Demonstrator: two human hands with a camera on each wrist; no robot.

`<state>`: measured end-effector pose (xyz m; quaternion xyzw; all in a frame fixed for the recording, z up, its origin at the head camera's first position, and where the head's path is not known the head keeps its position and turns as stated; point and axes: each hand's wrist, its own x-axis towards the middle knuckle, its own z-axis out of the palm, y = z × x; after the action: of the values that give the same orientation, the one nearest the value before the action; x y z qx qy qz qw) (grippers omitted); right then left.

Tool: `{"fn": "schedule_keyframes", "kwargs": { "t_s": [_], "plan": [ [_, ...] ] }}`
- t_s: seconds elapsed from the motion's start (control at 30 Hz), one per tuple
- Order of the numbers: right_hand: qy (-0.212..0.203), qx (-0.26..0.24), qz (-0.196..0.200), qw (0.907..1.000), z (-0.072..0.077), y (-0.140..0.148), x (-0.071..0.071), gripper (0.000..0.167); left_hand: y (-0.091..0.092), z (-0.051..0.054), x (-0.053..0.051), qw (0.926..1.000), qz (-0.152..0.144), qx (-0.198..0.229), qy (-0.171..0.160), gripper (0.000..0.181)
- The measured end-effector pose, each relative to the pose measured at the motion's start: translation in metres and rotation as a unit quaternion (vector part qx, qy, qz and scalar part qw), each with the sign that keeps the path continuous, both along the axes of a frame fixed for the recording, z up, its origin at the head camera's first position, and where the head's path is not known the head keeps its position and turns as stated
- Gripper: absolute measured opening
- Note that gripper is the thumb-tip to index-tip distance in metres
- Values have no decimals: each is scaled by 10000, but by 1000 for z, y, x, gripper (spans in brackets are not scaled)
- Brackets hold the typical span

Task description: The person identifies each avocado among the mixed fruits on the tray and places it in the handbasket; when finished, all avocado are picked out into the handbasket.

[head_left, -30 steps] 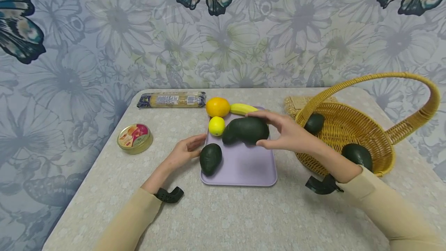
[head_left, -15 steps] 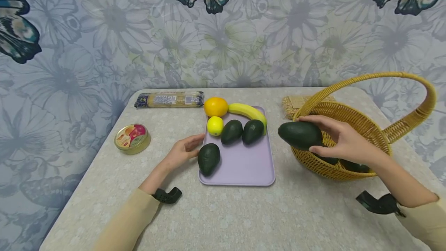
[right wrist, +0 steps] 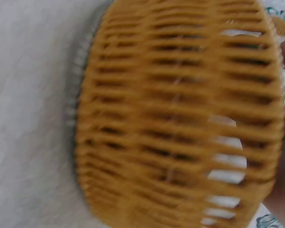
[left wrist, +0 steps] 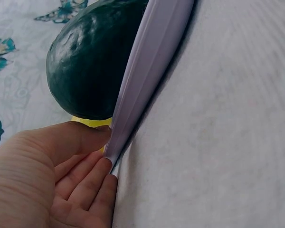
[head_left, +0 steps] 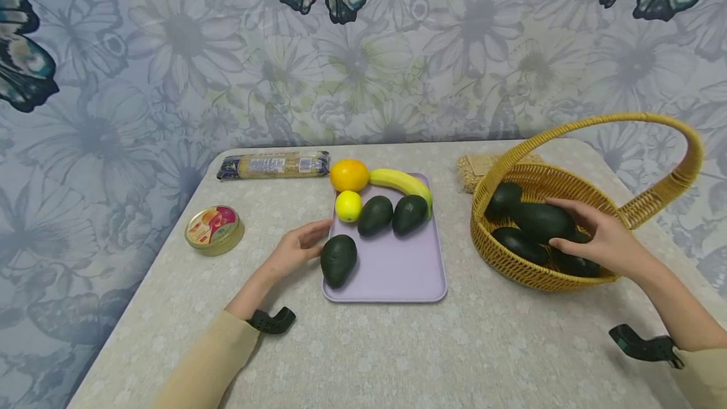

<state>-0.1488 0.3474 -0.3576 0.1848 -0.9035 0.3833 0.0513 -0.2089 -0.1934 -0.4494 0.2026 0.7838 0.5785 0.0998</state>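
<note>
Shifting rightward from the rim of the wicker basket point(head_left: 528, 278), one dark avocado point(head_left: 536, 220) is being clasped inside it by the right hand point(head_left: 604, 242), among other avocados point(head_left: 519, 245). Across the desk point(head_left: 369, 358), the left hand point(head_left: 291, 251) is touching the lilac tray point(head_left: 400, 270), fingers loosely straight.

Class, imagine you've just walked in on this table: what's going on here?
A person's right hand has a smooth, dark green, oval avocado in its grip, inside a golden woven wicker basket that also holds similar dark fruit. The left hand rests at the left edge of a flat, rectangular lilac tray. On the tray lie three dark green avocados, a curved yellow banana and a small yellow lemon, with a round orange fruit at its far left corner.
</note>
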Motion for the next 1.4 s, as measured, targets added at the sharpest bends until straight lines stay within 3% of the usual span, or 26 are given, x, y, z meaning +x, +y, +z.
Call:
{"fn": "schedule_keyframes", "kwargs": {
  "t_s": [0.27,0.57,0.9,1.4],
  "plan": [
    [-71,564,-168,9982,-11,12,-6,68,0,-1,1,10000,-18,51,34,53],
    [56,712,-85,9974,-17,14,-12,67,0,0,0,10000,26,-32,53,52],
    [74,1088,-61,9940,-18,14,-20,69,1,1,1,10000,33,-2,-15,52],
    [-17,1679,-60,9858,-18,10,-22,68,-2,-5,-2,9999,6,-45,112,52]
  ]
}}
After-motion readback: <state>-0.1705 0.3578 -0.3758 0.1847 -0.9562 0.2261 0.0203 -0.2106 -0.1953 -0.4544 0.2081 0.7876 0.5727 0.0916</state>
